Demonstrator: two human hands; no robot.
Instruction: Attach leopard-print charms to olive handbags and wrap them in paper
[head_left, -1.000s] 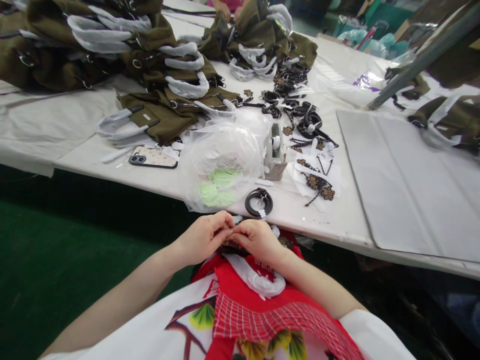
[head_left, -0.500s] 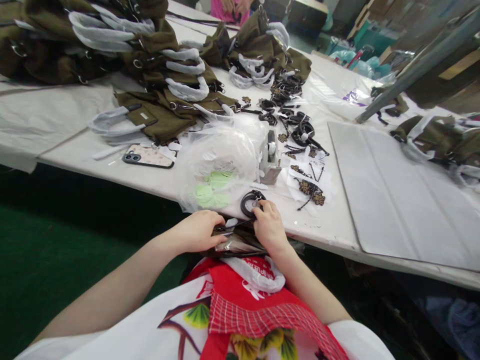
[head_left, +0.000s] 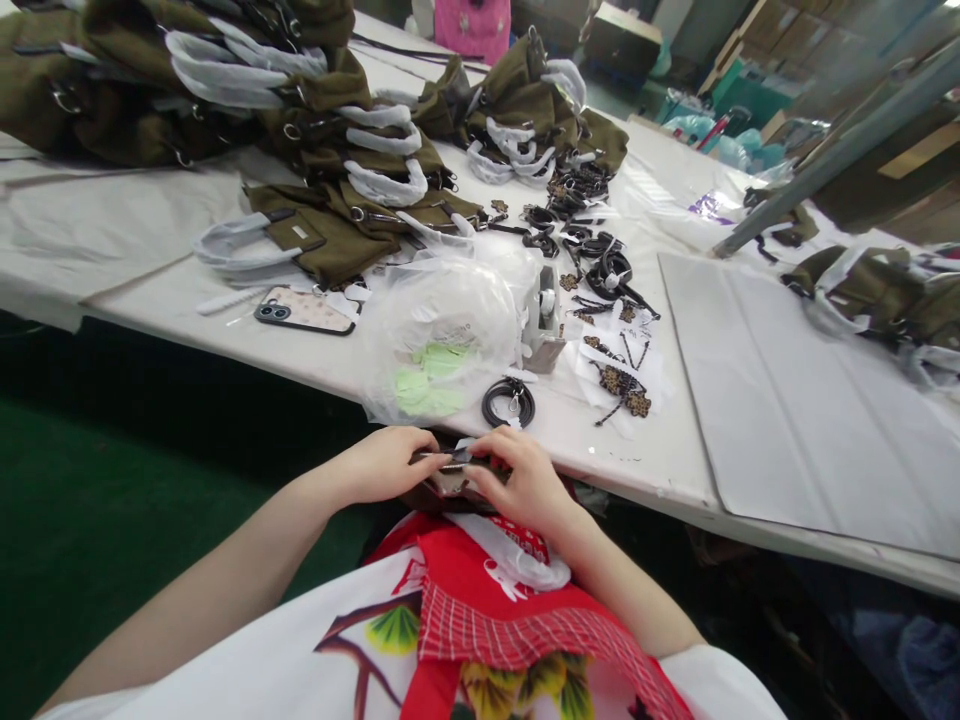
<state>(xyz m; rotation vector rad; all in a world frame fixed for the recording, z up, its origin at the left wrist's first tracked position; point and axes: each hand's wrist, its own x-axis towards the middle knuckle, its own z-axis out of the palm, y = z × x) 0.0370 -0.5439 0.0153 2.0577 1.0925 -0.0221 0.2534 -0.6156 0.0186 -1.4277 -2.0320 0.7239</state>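
Observation:
A dark bag with a metal zipper sits in my lap against the table edge, its white-wrapped handle hanging over the red apron. My left hand pinches the left side of its zipped opening. On the right side of the same opening, my right hand grips the bag, thumb and fingers bent over the edge. Between the hands a small whitish piece shows at the zipper. Just beyond them a coiled black strap with a metal clip lies on the table.
A clear plastic bag with green pieces, a phone and a metal dispenser stand near the front. Olive bags pile up behind. Black straps and flower charms lie right, beside a grey board. A person in pink is at the back.
My right hand has let go of the coiled black strap and moved down onto the bag's opening. The strap now lies by itself on the table.

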